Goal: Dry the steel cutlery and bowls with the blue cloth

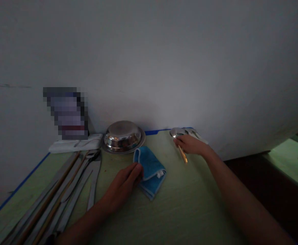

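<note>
The blue cloth with pale edging point(152, 163) is folded over; the shiny metal spoon point(183, 156) has a golden-looking handle. An upturned silver metal bowl point(123, 134) hides its inside. The left hand point(127, 178) pinches the cloth over the pale green surface point(189, 204); the right hand point(189, 144), well apart, grips the spoon.

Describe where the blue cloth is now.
In the head view, the blue cloth is near the middle, held by the left hand, below and right of the metal bowl.
</note>
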Action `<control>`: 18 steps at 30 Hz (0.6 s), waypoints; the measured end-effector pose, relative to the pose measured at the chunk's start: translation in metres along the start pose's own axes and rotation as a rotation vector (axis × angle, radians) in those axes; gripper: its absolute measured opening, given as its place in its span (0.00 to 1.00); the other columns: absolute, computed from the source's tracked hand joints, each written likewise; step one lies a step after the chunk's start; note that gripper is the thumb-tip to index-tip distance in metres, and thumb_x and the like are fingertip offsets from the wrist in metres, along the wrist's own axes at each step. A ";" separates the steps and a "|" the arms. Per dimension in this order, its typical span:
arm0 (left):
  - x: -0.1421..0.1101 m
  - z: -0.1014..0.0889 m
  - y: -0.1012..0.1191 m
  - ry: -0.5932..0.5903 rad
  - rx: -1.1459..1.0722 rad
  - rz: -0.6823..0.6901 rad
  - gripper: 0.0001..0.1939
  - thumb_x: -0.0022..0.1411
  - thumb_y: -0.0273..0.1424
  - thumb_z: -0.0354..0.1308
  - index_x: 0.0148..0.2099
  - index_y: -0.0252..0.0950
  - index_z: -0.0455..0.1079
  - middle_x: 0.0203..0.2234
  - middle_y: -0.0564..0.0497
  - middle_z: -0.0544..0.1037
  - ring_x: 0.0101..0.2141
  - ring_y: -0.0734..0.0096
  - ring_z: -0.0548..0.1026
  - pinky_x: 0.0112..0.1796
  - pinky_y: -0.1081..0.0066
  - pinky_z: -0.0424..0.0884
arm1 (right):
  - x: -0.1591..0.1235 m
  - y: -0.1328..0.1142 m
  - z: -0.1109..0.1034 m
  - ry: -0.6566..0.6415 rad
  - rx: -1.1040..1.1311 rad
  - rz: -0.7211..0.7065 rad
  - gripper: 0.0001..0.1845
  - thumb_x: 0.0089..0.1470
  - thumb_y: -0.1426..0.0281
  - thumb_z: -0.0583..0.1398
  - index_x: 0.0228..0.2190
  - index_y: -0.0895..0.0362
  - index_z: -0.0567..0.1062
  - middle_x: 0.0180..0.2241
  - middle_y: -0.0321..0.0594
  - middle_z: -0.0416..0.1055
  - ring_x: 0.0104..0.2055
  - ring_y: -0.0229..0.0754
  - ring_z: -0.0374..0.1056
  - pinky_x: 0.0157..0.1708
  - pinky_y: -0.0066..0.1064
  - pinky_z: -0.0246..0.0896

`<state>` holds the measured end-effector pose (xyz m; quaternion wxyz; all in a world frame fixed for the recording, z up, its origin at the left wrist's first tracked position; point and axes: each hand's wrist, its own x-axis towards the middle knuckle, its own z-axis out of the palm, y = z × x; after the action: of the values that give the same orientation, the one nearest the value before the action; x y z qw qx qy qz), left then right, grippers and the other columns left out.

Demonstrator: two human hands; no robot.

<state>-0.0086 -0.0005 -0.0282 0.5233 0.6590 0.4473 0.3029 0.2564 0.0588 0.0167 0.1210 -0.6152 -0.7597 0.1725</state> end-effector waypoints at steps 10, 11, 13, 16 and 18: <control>-0.001 -0.001 0.000 -0.015 -0.017 -0.017 0.18 0.62 0.42 0.45 0.26 0.36 0.62 0.21 0.56 0.63 0.23 0.75 0.61 0.24 0.78 0.61 | 0.009 0.026 0.027 0.040 -0.283 0.232 0.16 0.54 0.63 0.53 0.37 0.61 0.72 0.36 0.50 0.73 0.37 0.46 0.69 0.32 0.31 0.56; -0.001 -0.001 0.000 -0.016 -0.016 -0.017 0.18 0.62 0.42 0.45 0.26 0.36 0.62 0.21 0.56 0.63 0.24 0.75 0.61 0.24 0.78 0.61 | 0.009 0.027 0.026 0.064 -0.286 0.251 0.16 0.54 0.62 0.54 0.38 0.61 0.71 0.37 0.51 0.73 0.38 0.46 0.69 0.33 0.32 0.57; -0.001 -0.001 -0.001 -0.021 -0.015 -0.013 0.18 0.62 0.42 0.46 0.27 0.36 0.62 0.21 0.56 0.63 0.24 0.74 0.62 0.26 0.77 0.61 | 0.008 0.028 0.025 0.097 -0.282 0.276 0.16 0.53 0.62 0.55 0.39 0.60 0.71 0.37 0.50 0.73 0.39 0.46 0.69 0.34 0.32 0.57; 0.000 -0.001 -0.002 -0.032 -0.004 -0.001 0.18 0.62 0.43 0.45 0.27 0.36 0.62 0.21 0.56 0.63 0.24 0.74 0.62 0.26 0.77 0.61 | 0.009 0.026 0.027 0.128 -0.265 0.303 0.12 0.52 0.65 0.56 0.35 0.59 0.73 0.36 0.49 0.74 0.39 0.46 0.69 0.37 0.32 0.57; 0.001 -0.001 -0.003 -0.034 0.014 0.000 0.18 0.62 0.43 0.45 0.27 0.36 0.62 0.21 0.56 0.62 0.23 0.75 0.61 0.25 0.77 0.61 | 0.012 0.025 0.030 0.165 -0.250 0.322 0.11 0.52 0.66 0.55 0.35 0.59 0.73 0.37 0.50 0.73 0.41 0.47 0.68 0.38 0.33 0.57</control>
<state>-0.0099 0.0005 -0.0305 0.5263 0.6676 0.4404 0.2887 0.2643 0.0714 -0.0208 0.0764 -0.7507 -0.6548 0.0430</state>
